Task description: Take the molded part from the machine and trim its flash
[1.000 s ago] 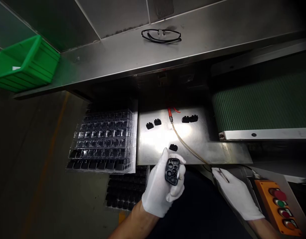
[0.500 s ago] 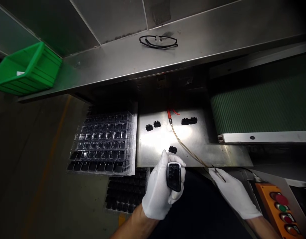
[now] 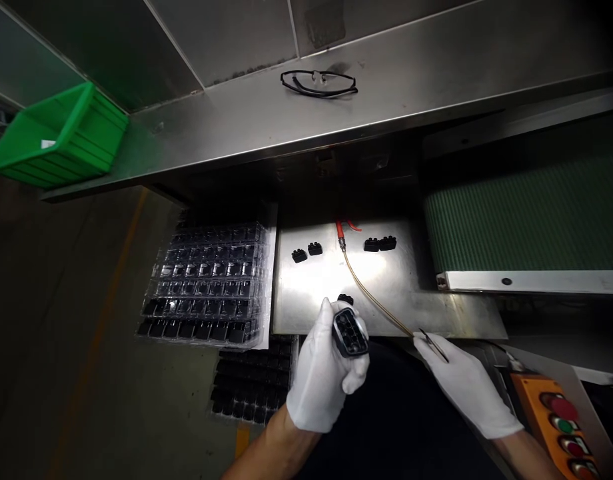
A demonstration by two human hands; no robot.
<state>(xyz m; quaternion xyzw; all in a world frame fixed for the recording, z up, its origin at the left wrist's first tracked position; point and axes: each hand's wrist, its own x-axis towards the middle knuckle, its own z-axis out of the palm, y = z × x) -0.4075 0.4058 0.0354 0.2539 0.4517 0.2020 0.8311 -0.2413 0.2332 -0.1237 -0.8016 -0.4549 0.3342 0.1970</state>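
My left hand (image 3: 319, 373), in a white glove, is closed around a small black plastic housing (image 3: 350, 332) with rounded corners. The housing's hollow, divided face is tilted up toward me. Partly hidden behind that hand lies a small black ribbed piece (image 3: 345, 299) on the metal plate. My right hand (image 3: 464, 383), also gloved, is closed on dark, thin tweezers (image 3: 436, 347) by the plate's front edge. More black pieces sit on the plate: a pair (image 3: 306, 251) at left and a touching pair (image 3: 380, 244) at right.
Left of the metal plate (image 3: 306, 313) are stacked clear trays (image 3: 201, 287) of black parts. A red air gun (image 3: 341, 232) with a hose lies mid-plate. A green ribbed conveyor (image 3: 526, 220) and an orange button box (image 3: 546, 413) stand right. Glasses (image 3: 319, 83) and a green bin (image 3: 81, 143) occupy the ledge.
My left hand has turned the housing, so its divided inside shows more plainly and it sits slightly higher. My right hand has shifted only a little, still with the tweezers.
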